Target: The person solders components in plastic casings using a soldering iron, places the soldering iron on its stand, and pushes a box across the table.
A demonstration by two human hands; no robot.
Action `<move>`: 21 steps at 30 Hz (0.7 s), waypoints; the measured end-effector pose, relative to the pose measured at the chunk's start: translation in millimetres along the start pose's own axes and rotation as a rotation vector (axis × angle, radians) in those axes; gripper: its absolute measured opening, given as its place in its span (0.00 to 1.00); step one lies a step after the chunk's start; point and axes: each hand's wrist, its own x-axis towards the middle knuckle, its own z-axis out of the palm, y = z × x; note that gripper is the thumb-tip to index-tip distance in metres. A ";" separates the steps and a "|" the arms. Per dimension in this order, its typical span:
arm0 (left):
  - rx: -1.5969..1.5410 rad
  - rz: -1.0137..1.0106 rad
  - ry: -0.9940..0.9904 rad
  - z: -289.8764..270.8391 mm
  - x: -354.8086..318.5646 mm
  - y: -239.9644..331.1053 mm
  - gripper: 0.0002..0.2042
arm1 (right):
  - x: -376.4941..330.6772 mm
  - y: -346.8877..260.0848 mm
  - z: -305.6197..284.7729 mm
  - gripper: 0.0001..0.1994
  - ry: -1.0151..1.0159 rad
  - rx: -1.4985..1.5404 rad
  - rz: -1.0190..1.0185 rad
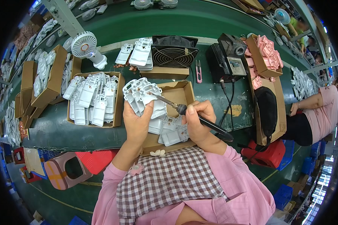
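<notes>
My left hand (137,125) is closed around a fanned-out bunch of white plastic shells (133,96), raised over an open cardboard box (182,90). In my right hand (199,122) is a soldering iron (217,128), gripped by its black handle like a pen. Its tip points up and left and meets or nearly meets one of the held shells near its top edge; actual contact is too small to tell. More white shells (174,131) lie in the box beneath my hands. Small copper-coloured bits show on the held shells.
A box of white shells (87,90) stands left, beside a white handheld fan (85,45). Behind are a black square fan (174,57), pink-handled snips (199,72) and a soldering station (229,60) with cables. Pink shells (264,52) fill a box at right; another person (321,108) works beyond.
</notes>
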 end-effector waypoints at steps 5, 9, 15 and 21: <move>-0.001 -0.001 0.008 -0.3 0.1 1.2 0.17 | -0.9 0.4 -0.1 0.07 -0.005 0.043 0.019; -0.006 0.006 0.008 0.1 -0.1 2.2 0.18 | -1.4 2.9 -0.4 0.08 -0.008 0.032 0.002; 0.011 -0.020 -0.015 0.8 -0.6 2.8 0.18 | 0.2 0.6 0.6 0.07 0.031 0.000 -0.051; 0.030 -0.018 -0.025 1.6 -0.8 3.2 0.19 | -0.1 2.5 -0.6 0.06 0.000 -0.012 -0.043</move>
